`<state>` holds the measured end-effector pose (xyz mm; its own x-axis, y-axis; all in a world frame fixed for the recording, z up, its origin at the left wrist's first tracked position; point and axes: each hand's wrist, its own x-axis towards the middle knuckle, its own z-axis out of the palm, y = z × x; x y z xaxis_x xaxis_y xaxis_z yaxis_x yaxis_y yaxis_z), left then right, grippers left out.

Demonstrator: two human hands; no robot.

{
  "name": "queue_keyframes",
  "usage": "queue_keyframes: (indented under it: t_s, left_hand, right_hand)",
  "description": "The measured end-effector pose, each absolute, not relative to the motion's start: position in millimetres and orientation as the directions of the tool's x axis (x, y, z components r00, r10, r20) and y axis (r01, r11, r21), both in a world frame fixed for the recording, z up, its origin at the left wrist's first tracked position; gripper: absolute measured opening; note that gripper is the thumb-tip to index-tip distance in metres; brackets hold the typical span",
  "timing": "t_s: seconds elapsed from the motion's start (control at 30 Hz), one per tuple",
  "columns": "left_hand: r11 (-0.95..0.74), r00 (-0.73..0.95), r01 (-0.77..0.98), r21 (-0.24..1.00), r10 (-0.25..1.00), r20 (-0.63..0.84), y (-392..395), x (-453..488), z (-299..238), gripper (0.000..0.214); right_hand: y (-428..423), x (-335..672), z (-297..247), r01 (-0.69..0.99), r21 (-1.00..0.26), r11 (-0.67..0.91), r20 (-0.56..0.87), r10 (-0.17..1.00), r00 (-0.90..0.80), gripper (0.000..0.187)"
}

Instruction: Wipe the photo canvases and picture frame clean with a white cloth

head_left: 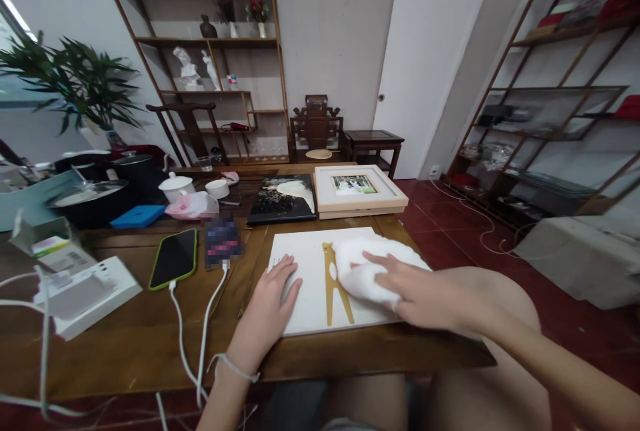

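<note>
Shelf: the far shelf (170, 41) stands against the wall, its small vases and busts set out apparently for show.
Table: the wooden table (350, 354) runs across the near side; its left end is cut off.
Board: the white board (305, 251) lies flat near the table's right end, square before the person, probably for easy reach by both hands. Dark marks on its left edge are partly under the left fingers and can't be read.
Framed picture: it (325, 205) lies beyond the board, right of the black picture (264, 204), both seemingly set aside there to leave working room.
Cloth: the white, fluffy cloth (395, 251) is bunched on the board's right side, hiding that part and touching or just beside the gold shape.
Right hand: it (415, 294) holds the cloth from above, fingers sunk into it, as if to keep it pressed down; the thumb is hard to make out.
Left hand: it (275, 291) rests on the board's left edge, fingers loosely spread, gripping nothing, likely to steady it.
Phone: the green-cased phone (175, 257) lies left, plugged in, presumably charging.
Gold shape: it (330, 284) is two-legged, mid-board; whether printed or loose, I cannot tell.
</note>
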<state>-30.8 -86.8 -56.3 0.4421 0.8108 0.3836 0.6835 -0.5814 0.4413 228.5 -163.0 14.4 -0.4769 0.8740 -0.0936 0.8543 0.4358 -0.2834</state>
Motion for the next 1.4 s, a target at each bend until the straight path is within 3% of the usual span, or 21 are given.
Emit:
queue_keyframes:
  t_s: [0.17, 0.4, 0.7, 0.83, 1.0, 1.13, 1.4]
  left_hand:
    - [-0.589, 0.441, 0.677, 0.441, 0.804, 0.399, -86.2, -30.7, -56.2, 0.032]
    - [-0.577, 0.436, 0.682, 0.449, 0.814, 0.383, -87.3, -30.7, -53.3, 0.031]
    - [-0.563, 0.433, 0.675, 0.477, 0.826, 0.361, -87.9, -30.8, -54.0, 0.033]
    - [-0.558, 0.436, 0.687, 0.465, 0.829, 0.35, -88.9, -30.5, -53.8, 0.034]
    - [-0.601, 0.454, 0.658, 0.453, 0.797, 0.398, -88.6, -31.8, -54.4, 0.033]
    - [-0.611, 0.461, 0.652, 0.449, 0.789, 0.406, -87.5, -32.4, -55.4, 0.034]
    - [-0.591, 0.464, 0.676, 0.44, 0.806, 0.368, -87.8, -30.5, -52.4, 0.037]
  right_hand:
    - [-96.6, 221.0, 15.5, 0.896, -0.301, 0.327, -0.036, 0.935, -0.353, 0.03]
    - [-42.5, 167.4, 27.7, 0.857, -0.292, 0.424, -0.031, 0.892, -0.451, 0.03]
    - [-58.5, 230.2, 30.3, 0.938, -0.247, 0.244, -0.079, 0.959, -0.271, 0.031]
    - [-75.4, 245.2, 21.1, 0.942, -0.253, 0.221, -0.036, 0.971, -0.237, 0.03]
    - [-80.4, 203.5, -0.8, 0.911, -0.21, 0.354, 0.077, 0.935, -0.346, 0.026]
    - [-90.9, 172.7, -13.1, 0.85, -0.174, 0.497, 0.137, 0.867, -0.479, 0.035]
    - [-182.5, 154.5, -16.8, 0.772, -0.212, 0.599, 0.021, 0.792, -0.61, 0.026]
